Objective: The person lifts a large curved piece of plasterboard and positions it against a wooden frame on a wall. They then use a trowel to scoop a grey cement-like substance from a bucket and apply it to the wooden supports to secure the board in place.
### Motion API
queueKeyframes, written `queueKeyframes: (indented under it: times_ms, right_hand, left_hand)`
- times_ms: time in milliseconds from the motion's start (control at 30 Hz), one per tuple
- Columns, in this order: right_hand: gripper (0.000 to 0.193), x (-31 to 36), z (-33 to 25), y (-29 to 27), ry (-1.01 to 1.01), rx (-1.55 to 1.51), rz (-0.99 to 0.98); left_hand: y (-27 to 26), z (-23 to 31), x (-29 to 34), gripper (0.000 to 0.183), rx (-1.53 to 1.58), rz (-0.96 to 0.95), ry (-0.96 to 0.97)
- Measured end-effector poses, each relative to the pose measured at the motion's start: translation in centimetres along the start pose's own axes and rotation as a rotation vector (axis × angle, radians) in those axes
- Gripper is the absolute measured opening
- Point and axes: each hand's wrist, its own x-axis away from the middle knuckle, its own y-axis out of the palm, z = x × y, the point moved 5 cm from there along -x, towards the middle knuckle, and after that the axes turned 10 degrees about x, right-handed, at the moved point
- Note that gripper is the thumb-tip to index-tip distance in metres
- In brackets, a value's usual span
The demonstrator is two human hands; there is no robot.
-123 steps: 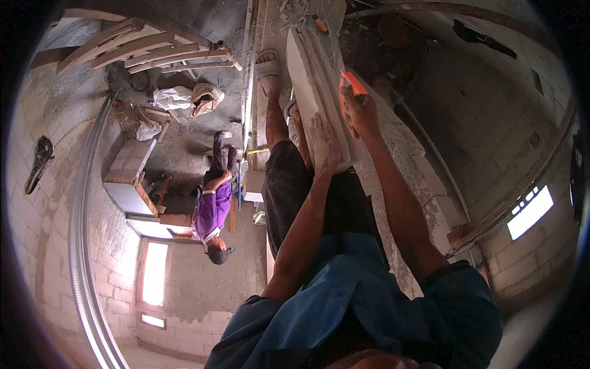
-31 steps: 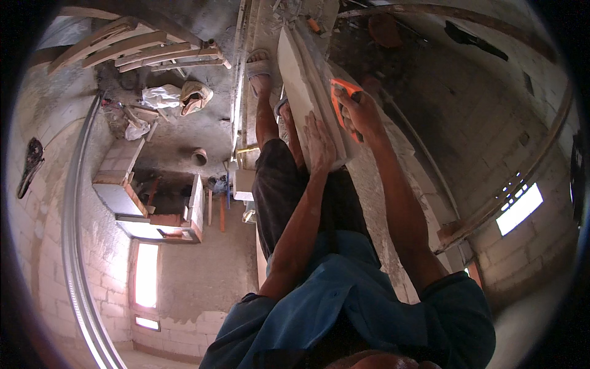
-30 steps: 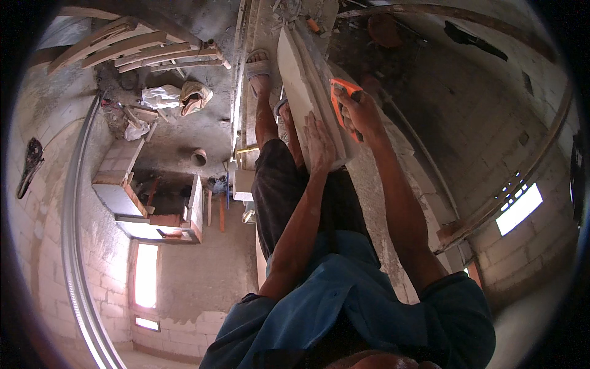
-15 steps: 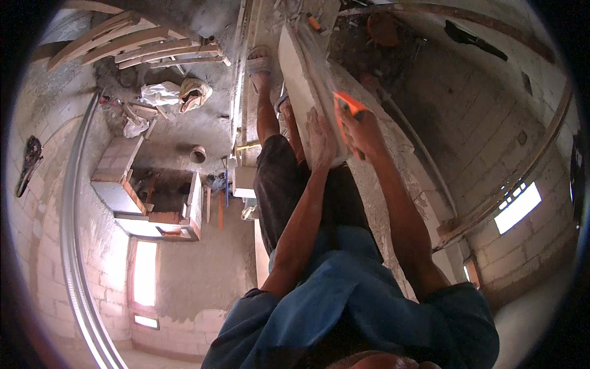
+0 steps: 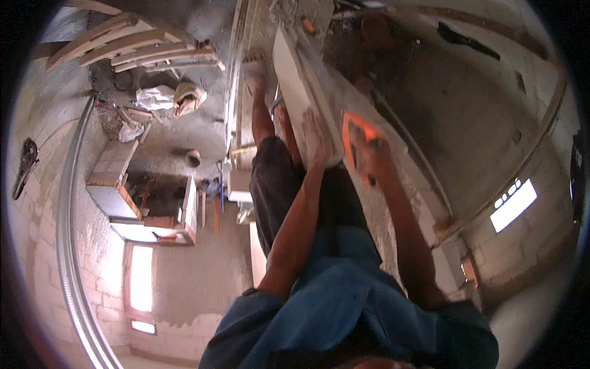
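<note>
My left hand (image 5: 316, 140) lies with fingers stretched out on a long pale block (image 5: 289, 69) in front of my thighs, pressing its near end. Just to its right, my right hand (image 5: 376, 158) is wrapped round the orange and black handle of a hand saw (image 5: 353, 128). The saw's blade is blurred and runs away from me along the right side of the block. Part of the handle is hidden by my fingers.
A small orange piece (image 5: 308, 26) lies past the block's far end. Wooden poles (image 5: 166, 56), sacks (image 5: 187, 98) and a bucket (image 5: 192, 158) are on the left below. A block wall ledge drops off to the right, with a curved beam (image 5: 418, 154).
My right hand has drawn the saw back toward me and slightly right. My left hand stays on the block. The whole view has shifted slightly.
</note>
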Motion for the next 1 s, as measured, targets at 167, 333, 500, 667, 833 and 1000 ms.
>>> queueKeyframes:
  times_ms: [167,333,500,667,833,1000]
  right_hand:
    - [0.056,-3.5,-0.2,2.4,0.698,-0.309,-0.4]
    - [0.059,1.6,-1.9,0.1,0.272,-0.143,-0.153]
    - [0.05,-1.8,-1.2,2.3,0.831,-0.187,-0.448]
    - [0.042,3.4,-4.9,-1.9,0.426,-0.089,-0.197]
    - [0.042,0.7,-1.9,-0.5,0.801,-0.144,-0.498]
    - [0.028,9.3,-6.8,-3.8,0.579,-0.195,-0.169]
  left_hand:
    - [-0.1,-0.5,0.3,0.058,-0.059,-0.037,0.048]
    - [0.1,-2.3,-1.0,0.062,-0.004,-0.005,0.036]
    - [-0.1,1.4,-0.2,0.061,0.0,-0.014,-0.051]
    - [-0.7,1.0,-0.5,0.059,-0.076,-0.016,-0.008]
    - [0.2,1.2,0.4,0.056,-0.033,-0.009,-0.087]
    - [0.1,-4.5,-0.7,0.057,-0.228,-0.034,0.292]
